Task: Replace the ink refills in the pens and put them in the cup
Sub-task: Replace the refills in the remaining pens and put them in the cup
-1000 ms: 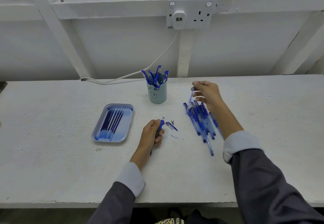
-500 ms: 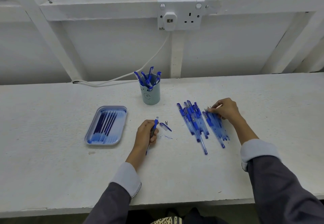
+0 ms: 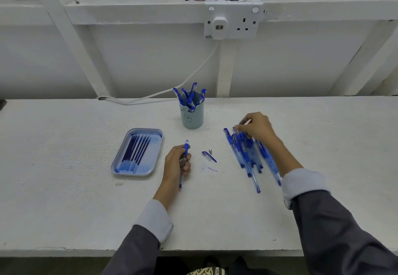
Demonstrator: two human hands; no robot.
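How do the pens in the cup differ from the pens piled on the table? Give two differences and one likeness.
The pens in the cup stand leaning inside it; the piled pens lie flat on the table, overlapping. The pens in the cup sit farther back; the piled pens lie nearer, to the right. Both are blue.

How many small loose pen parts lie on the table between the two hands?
2. A clear blue cap lies right of the left hand; a small metal tip lies just beyond it, toward the cup. Others may be hidden under the right hand.
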